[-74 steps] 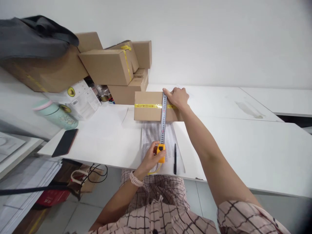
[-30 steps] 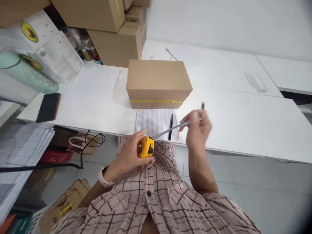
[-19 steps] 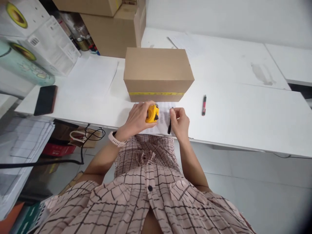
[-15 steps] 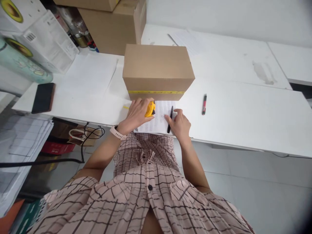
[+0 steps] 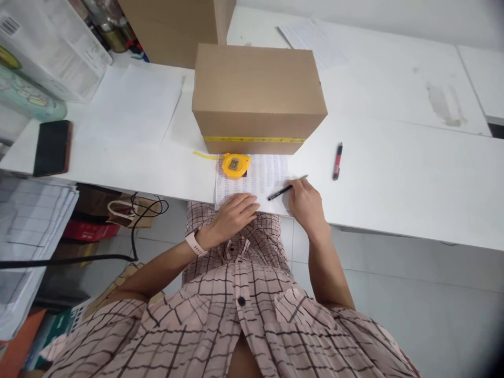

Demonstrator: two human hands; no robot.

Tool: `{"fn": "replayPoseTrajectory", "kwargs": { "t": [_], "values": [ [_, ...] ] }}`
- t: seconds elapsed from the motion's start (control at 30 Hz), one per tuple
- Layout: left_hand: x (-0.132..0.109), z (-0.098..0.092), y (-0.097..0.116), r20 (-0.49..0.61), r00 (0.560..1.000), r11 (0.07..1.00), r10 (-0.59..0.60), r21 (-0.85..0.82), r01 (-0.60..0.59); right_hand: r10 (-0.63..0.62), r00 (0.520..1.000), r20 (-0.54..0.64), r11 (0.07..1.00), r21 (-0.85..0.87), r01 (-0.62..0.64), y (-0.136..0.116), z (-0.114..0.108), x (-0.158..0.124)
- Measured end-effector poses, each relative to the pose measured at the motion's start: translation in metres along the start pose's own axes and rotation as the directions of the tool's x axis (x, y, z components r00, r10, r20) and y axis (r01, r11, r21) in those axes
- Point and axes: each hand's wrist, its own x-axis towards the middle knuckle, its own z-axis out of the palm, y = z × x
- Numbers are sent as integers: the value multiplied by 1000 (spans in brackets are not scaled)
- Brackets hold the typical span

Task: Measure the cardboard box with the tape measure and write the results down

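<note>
A brown cardboard box (image 5: 258,92) with a yellow tape strip along its near face stands on the white table (image 5: 394,163). In front of it lies a printed sheet (image 5: 268,176), and a yellow tape measure (image 5: 235,165) rests on the sheet's far left corner, its tape drawn in. My left hand (image 5: 236,212) lies flat with fingers spread on the sheet's near edge. My right hand (image 5: 305,202) grips a black pen (image 5: 281,191) whose tip points left over the sheet.
A red and black marker (image 5: 337,160) lies right of the sheet. A dark phone (image 5: 52,147) lies at the table's left end, near a white carton (image 5: 47,52) and a green bottle (image 5: 27,97). More cardboard boxes (image 5: 173,26) are stacked behind. Loose paper (image 5: 311,34) lies far back.
The tape was retracted from the box. My left hand set the tape measure down on the sheet and now rests flat; my right hand picked up the black pen.
</note>
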Motion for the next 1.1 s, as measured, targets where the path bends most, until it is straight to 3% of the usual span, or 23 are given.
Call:
{"fn": "replayPoseTrajectory", "kwargs": {
  "t": [0.17, 0.33, 0.43, 0.57, 0.63, 0.7, 0.73, 0.8, 0.87, 0.9, 0.93, 1.0, 1.03, 1.1],
  "values": [
    [-9, 6, -14, -48, 998, 993, -44, -111, 39, -82, 996, 30, 991, -105, 84, 10, 0, -2],
    [-2, 6, -25, -82, 996, 984, -24, -180, 9, -118, 971, 210, 946, -275, 174, 7, -15, 12],
    [3, 4, -30, -49, 998, 969, -31, -246, 18, -137, 947, 290, 912, -336, 235, 4, -24, 23],
    [11, -1, -36, 15, 998, 957, -54, -285, 56, -177, 950, 259, 907, -333, 259, 11, -30, 35],
    [16, -2, -38, 25, 998, 960, -51, -274, 56, -167, 971, 173, 933, -289, 212, 19, -31, 36],
    [21, -2, -40, 31, 999, 966, -38, -255, 45, -122, 992, -28, 976, -184, 115, 24, -33, 33],
    [24, -2, -41, 32, 999, 969, -30, -244, 37, -81, 982, -170, 993, -95, 65, 25, -33, 31],
    [32, -1, -42, 37, 999, 977, -12, -215, 20, 64, 886, -459, 987, 159, 11, 17, -30, 26],
    [42, 0, -42, 54, 998, 987, 17, -158, -8, 272, 761, -589, 884, 465, 44, 2, -22, 25],
    [48, 0, -43, 70, 997, 992, 36, -120, -27, 362, 744, -562, 792, 606, 72, -7, -17, 27],
    [54, 0, -43, 93, 994, 995, 56, -83, -48, 410, 773, -484, 689, 720, 86, -15, -11, 31],
    [64, -1, -44, 146, 985, 995, 92, -37, -87, 390, 880, -272, 495, 867, 48, -26, 1, 42],
    [68, -2, -44, 174, 979, 994, 107, -36, -103, 342, 924, -169, 426, 905, 8, -28, 7, 48],
    [73, -4, -46, 208, 970, 991, 128, -68, -116, 256, 966, -30, 354, 933, -65, -27, 16, 59]
  ]
}}
